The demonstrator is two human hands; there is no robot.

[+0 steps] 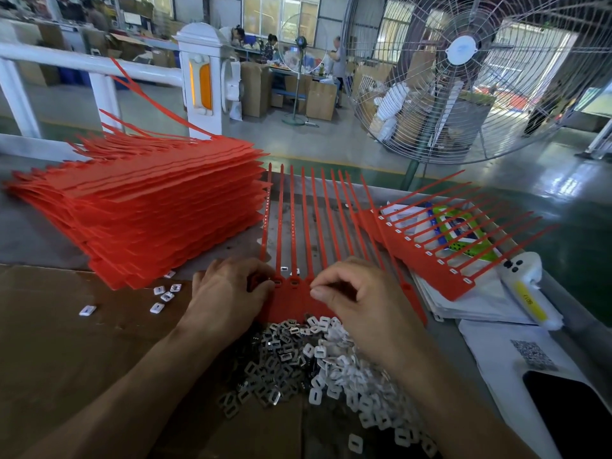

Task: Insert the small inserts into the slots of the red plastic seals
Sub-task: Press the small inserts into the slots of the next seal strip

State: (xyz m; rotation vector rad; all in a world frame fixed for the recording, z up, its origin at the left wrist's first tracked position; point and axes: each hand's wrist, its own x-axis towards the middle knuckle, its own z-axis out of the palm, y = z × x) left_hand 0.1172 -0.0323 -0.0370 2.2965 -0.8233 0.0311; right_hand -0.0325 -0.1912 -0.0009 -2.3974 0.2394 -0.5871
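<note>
Seal strip in work: red plastic seals [298,303] joined in one comb lie flat at the near middle of the desk [33,240], heads toward the person, tails fanning away.
Slots: two open head slots show between the hands; two small white pieces sit just beyond them among the tails.
Left hand [228,293]: rests on the left end of the strip, fingers curled onto the head row; whether they pinch an insert is hidden, probably just pressing the strip.
Right hand [357,299]: fingers bent, thumb and forefinger pinched together at the strip's head edge; what sits in the pinch is too small to tell.
Inserts: loose heap of small inserts [318,362] directly below the strip, between the forearms, grey metal ones to the left, white ones to the right.
Stray inserts [164,298]: a few white ones scattered left of the left hand.
Cardboard sheet [66,342]: brown, under the heap and the strays.
Stack of seal strips [149,207]: tall red pile at the left of the desk.
Filled strip [430,256]: another comb at the right, white pieces visible in its heads, lying over papers [463,306].
Phone [576,409]: dark, near right corner.
Standing fan [463,77]: large, behind the desk.
</note>
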